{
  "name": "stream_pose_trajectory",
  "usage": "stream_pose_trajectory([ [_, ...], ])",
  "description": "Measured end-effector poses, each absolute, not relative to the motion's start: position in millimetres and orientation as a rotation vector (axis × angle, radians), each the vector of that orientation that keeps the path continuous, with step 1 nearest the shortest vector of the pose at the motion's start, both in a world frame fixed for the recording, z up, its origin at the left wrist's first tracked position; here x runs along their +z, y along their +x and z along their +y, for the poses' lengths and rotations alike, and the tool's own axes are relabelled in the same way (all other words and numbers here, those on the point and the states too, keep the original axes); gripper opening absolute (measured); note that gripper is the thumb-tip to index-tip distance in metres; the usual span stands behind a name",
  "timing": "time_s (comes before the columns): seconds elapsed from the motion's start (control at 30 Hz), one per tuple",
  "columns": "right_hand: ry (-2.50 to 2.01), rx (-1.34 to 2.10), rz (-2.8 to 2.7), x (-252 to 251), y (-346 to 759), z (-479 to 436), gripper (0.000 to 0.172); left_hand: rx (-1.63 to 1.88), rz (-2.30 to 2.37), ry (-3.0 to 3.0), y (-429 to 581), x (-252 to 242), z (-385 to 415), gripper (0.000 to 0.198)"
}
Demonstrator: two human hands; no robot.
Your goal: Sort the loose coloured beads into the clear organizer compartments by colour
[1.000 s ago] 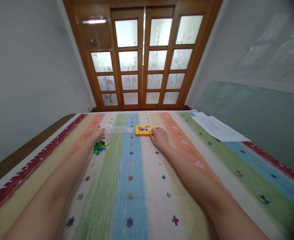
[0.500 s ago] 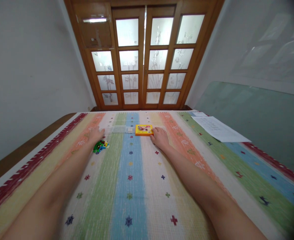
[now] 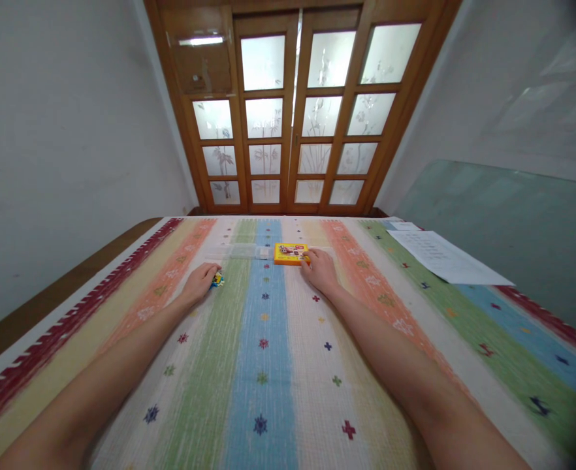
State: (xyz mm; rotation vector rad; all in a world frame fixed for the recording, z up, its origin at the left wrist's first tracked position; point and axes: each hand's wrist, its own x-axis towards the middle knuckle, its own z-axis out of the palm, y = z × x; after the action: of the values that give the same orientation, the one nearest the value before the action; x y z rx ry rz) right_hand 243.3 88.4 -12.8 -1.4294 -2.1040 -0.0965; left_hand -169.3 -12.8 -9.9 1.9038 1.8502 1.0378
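Observation:
My left hand (image 3: 204, 279) lies on a pile of small coloured plastic pieces (image 3: 218, 279), with its fingers curled round them. Yellow, blue, green and white bits show past the fingertips; the hand covers the rest. At the right end of a flat yellow-orange box (image 3: 290, 254) with a printed picture is my right hand (image 3: 320, 269), its fingers closed over the corner. The box lies flat on the cloth. Directly left of it stretches a clear plastic case (image 3: 241, 252), low and see-through, just beyond my left hand.
A striped tablecloth (image 3: 262, 352) with small printed figures covers the table. Printed paper sheets (image 3: 445, 256) lie at the right. Behind the far edge stand wooden doors (image 3: 292, 137) with frosted panes. A pale green panel (image 3: 503, 215) leans along the right side.
My left hand has come back from the clear case's left end onto the coloured pieces, which it now mostly covers. My right hand stays on the yellow box. The view has shifted slightly left.

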Motion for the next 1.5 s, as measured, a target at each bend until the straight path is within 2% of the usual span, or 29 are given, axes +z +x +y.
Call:
stream_pose_trajectory([
  [0.23, -1.433, -0.074, -2.079, -11.9, 246.5, 89.1, 0.03, 1.076, 1.838, 1.752, -146.2, -10.1, -1.9, 0.044],
  [1.0, -1.462, -0.046, -2.09, -8.9, 248.4, 89.1, 0.028, 0.921, 1.429, 2.047, 24.2, 0.9, 9.7, 0.052],
  [1.23, -1.421, -0.046, -2.09, -8.1, 249.5, 87.7, 0.028, 0.956, 1.314, 2.027, 37.0, -0.5, 10.1, 0.054],
  [1.5, -1.276, -0.045, -2.192, 4.1, 242.9, 75.1, 0.027, 1.174, 1.248, 1.668, 11.1, 9.9, 23.9, 0.056],
])
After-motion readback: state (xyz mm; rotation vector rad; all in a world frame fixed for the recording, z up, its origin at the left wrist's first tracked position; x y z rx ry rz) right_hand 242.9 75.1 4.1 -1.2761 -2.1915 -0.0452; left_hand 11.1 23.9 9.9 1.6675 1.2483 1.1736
